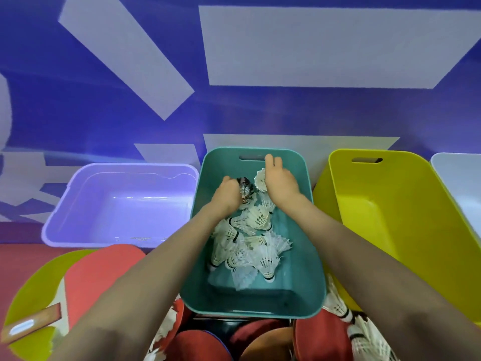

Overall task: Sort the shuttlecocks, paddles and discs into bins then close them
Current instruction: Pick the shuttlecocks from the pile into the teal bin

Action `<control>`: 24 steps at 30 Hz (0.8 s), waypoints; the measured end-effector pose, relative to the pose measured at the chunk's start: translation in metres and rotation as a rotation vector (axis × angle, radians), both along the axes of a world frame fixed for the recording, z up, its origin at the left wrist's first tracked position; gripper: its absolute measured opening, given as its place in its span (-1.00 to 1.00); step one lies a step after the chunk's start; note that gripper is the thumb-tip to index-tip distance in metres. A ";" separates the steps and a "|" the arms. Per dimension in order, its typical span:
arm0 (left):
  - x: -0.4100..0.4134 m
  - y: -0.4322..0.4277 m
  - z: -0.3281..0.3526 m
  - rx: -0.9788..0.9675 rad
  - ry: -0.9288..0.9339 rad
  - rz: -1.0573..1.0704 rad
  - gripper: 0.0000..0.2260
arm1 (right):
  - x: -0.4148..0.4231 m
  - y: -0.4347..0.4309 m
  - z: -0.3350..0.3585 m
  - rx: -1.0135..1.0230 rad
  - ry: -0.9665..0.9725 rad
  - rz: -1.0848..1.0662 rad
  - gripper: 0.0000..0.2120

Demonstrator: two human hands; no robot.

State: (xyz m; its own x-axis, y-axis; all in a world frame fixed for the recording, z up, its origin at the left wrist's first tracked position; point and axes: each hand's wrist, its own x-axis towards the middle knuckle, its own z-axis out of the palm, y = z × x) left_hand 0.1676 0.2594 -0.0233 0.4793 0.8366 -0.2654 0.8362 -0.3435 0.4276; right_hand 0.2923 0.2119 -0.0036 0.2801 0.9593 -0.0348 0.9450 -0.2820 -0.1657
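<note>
Head view: shuttlecocks (256, 246) — light, crushable; take by cork (270, 279).
Left hand (227, 192): grasps dark shuttlecock (244, 187).
Right hand (279, 183): released, flat.

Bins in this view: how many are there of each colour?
Purple bin: 1
Teal bin: 1
Yellow bin: 1
Pale bin, cut off at the right edge: 1
Total: 4

The left hand (226, 195) hides its fingertips; the white bin (462, 182) is cropped at right.
</note>
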 end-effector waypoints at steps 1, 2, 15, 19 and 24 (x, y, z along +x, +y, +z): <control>0.001 0.001 -0.001 -0.030 0.022 -0.015 -0.76 | 0.001 0.001 -0.004 -0.011 -0.020 0.002 -0.50; 0.001 0.001 -0.002 -0.052 0.045 -0.024 -0.77 | 0.002 0.002 -0.006 -0.033 -0.034 -0.004 -0.49; -0.004 -0.007 -0.012 -0.035 0.127 -0.188 -0.74 | 0.009 -0.005 -0.008 -0.474 -0.022 0.034 -0.72; -0.011 -0.015 -0.005 -0.054 0.151 -0.210 -0.73 | 0.008 -0.011 0.007 -0.479 -0.036 0.048 -0.72; -0.026 -0.041 0.029 0.034 0.054 -0.174 -0.64 | 0.002 -0.037 0.030 -0.312 -0.021 0.032 -0.63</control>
